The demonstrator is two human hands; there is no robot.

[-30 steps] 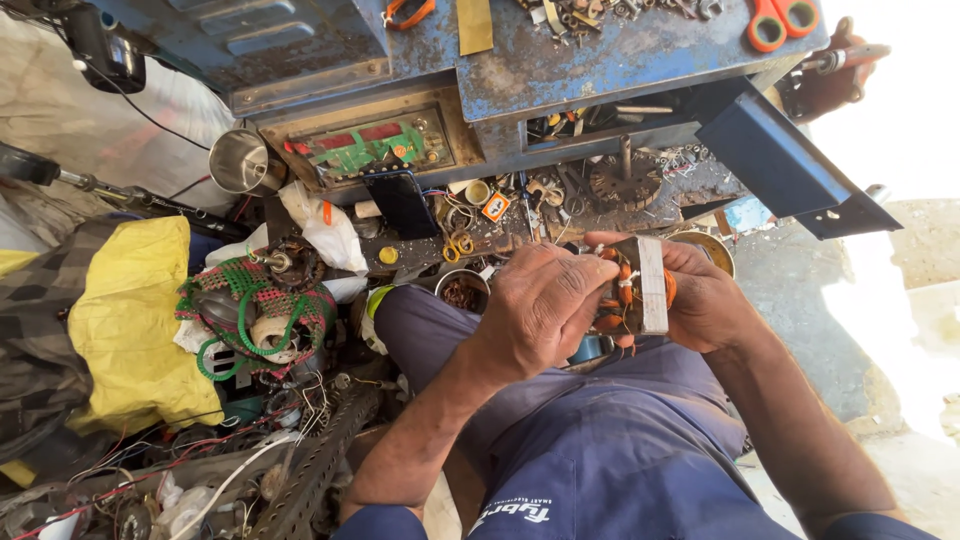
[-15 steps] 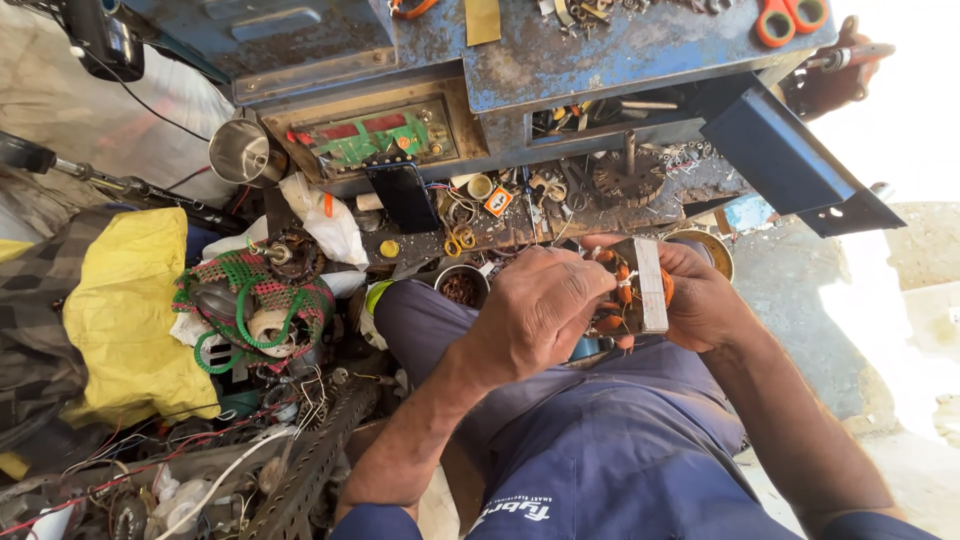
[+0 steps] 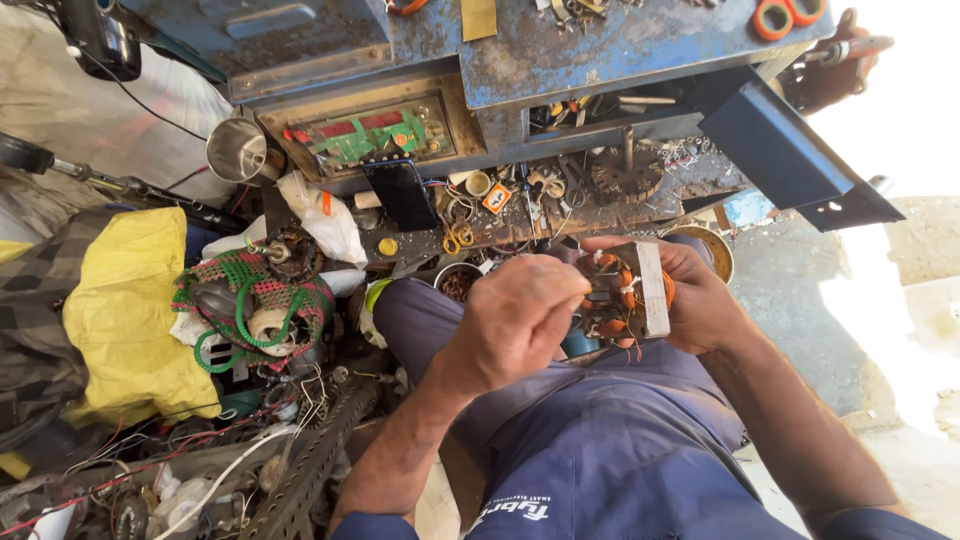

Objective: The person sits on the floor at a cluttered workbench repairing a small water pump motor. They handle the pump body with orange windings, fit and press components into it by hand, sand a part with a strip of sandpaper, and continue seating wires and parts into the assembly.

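1. A motor stator [image 3: 625,295], a metal block wound with copper coils, was held above the person's lap, between both hands.
2. The right hand [image 3: 700,300] was wrapped around the stator from the far side, fingers closed on its pale metal edge.
3. The left hand [image 3: 515,320] was curled narrow against the stator's near face, fingertips pinched at the coils; what they gripped could not be told.
4. Blue trousers [image 3: 600,450] covered the lap below.
5. A blue surface [image 3: 620,50] stood ahead, with orange-handled scissors [image 3: 790,15] on top.
6. A dark phone [image 3: 402,195] leaned below a green circuit board [image 3: 365,135].
7. A steel cup [image 3: 235,150] sat to the left, near a yellow cloth [image 3: 125,310] and a green woven basket [image 3: 255,300].
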